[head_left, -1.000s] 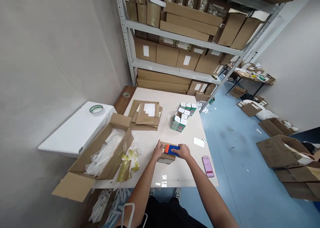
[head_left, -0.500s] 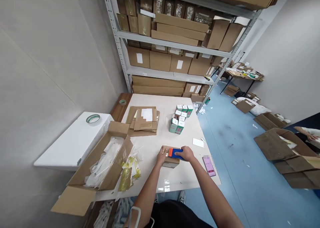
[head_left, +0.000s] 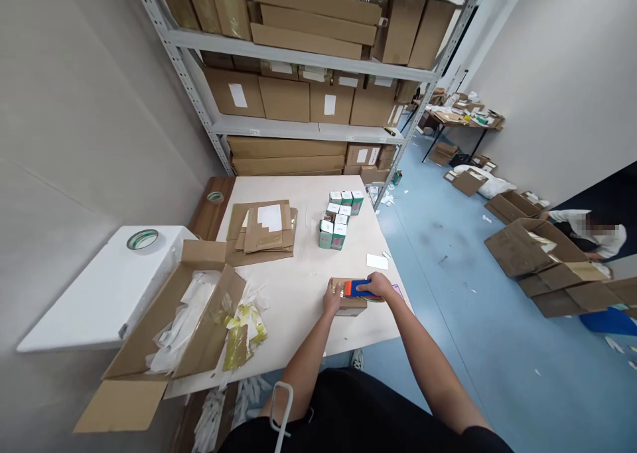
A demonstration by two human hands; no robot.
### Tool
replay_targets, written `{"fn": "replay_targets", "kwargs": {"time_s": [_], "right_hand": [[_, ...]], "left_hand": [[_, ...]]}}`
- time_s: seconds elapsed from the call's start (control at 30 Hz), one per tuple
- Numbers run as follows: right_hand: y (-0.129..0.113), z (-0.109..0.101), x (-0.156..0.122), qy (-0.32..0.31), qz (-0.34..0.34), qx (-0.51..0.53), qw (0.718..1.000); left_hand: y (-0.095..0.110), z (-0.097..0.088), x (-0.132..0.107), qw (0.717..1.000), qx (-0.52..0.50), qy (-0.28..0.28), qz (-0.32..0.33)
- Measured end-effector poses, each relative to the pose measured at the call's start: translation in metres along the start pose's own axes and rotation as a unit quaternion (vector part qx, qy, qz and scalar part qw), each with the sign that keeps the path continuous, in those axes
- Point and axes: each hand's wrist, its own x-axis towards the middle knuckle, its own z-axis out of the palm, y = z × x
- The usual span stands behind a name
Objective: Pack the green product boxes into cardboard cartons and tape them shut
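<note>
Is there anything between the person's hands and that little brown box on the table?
For the left hand, nothing visible: it rests right against the left end of the box. The right hand holds a blue and orange tool lying on top of the box, so only that tool comes between them.

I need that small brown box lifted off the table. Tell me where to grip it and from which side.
Probably by its two short ends, from above. The small brown box lies flat on the table with its sides free; the left hand sits at its left end, and the right hand holds a blue-and-orange tool across its top.
</note>
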Motion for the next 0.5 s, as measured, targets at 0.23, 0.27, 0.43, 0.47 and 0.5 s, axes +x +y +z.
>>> {"fn": "replay_targets", "kwargs": {"time_s": [0.23, 0.27, 0.43, 0.47, 0.5], "right_hand": [[0.045, -0.021, -0.012, -0.014, -0.017, -0.006, 1.0], [0.055, -0.022, -0.014, -0.015, -0.016, -0.004, 1.0], [0.087, -0.015, -0.019, -0.002, -0.006, 0.024, 1.0], [0.092, -0.014, -0.02, 0.003, -0.005, 0.029, 1.0], [0.098, -0.015, -0.022, 0.005, 0.0, 0.036, 0.999]], "left_hand": [[0.007, -0.004, -0.006, 0.999, 0.044, 0.018, 0.003], [0.007, -0.004, -0.007, 0.999, 0.048, 0.02, 0.008], [0.009, -0.006, -0.006, 0.998, 0.062, 0.015, 0.001], [0.009, -0.006, -0.006, 0.998, 0.064, 0.013, 0.0], [0.009, -0.006, -0.006, 0.998, 0.065, 0.011, 0.0]]}}
